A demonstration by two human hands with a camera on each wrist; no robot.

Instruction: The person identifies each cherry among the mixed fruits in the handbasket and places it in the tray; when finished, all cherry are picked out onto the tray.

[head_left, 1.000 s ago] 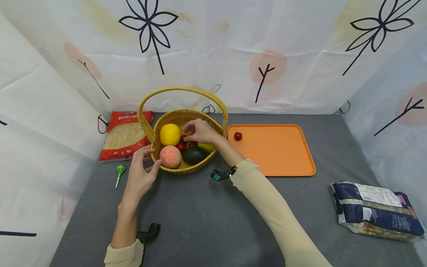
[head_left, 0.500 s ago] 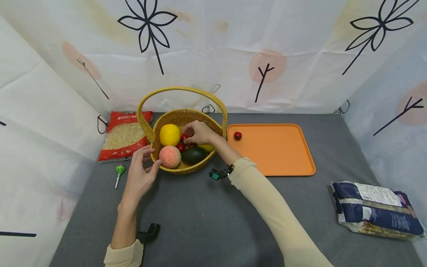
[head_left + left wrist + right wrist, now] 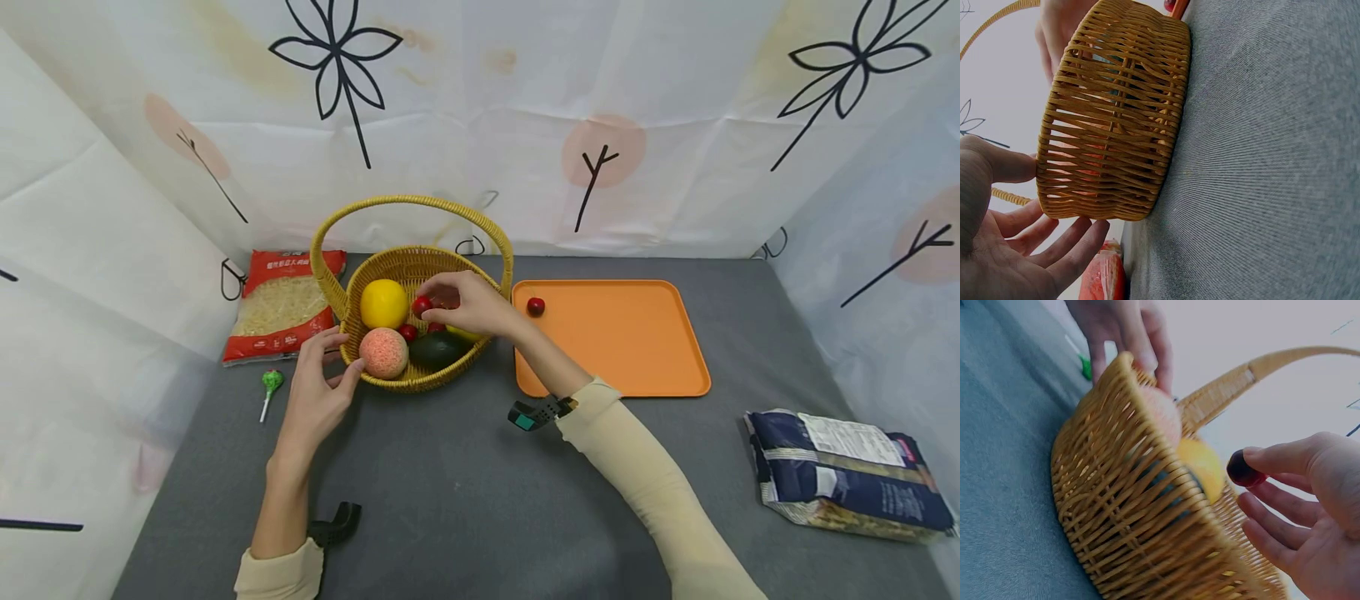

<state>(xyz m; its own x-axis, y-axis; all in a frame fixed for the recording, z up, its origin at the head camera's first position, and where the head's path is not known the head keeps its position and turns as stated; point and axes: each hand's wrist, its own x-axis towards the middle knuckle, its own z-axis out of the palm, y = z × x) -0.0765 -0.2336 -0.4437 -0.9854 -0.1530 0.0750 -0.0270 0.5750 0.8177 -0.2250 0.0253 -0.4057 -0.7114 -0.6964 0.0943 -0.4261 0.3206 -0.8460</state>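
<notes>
In the head view, a yellow wicker basket (image 3: 420, 385) with a tall handle stands at the back of the table. My left hand (image 3: 318, 396) holds its left end, thumb and fingers on either side of the rim. My right hand (image 3: 476, 304) pinches a dark red cherry (image 3: 1244, 469) between thumb and fingers, above the basket. Inside lie a speckled pink peach (image 3: 384, 353), a round yellow fruit (image 3: 384, 303), a dark green avocado (image 3: 437, 352) and more cherries (image 3: 407, 332). A yellow banana-like fruit (image 3: 467, 335) is partly hidden under my right hand.
Right of the basket lies an orange tray (image 3: 615, 342) with one cherry (image 3: 536, 307) in its back left corner. A red pasta bag (image 3: 281, 308) and a green lollipop (image 3: 272, 382) lie to the left. A dark blue bag (image 3: 851, 471) rests at far right.
My right hand has lifted a cherry from among the fruit and shifted slightly right and toward me. My left hand stays at the basket's rim.
</notes>
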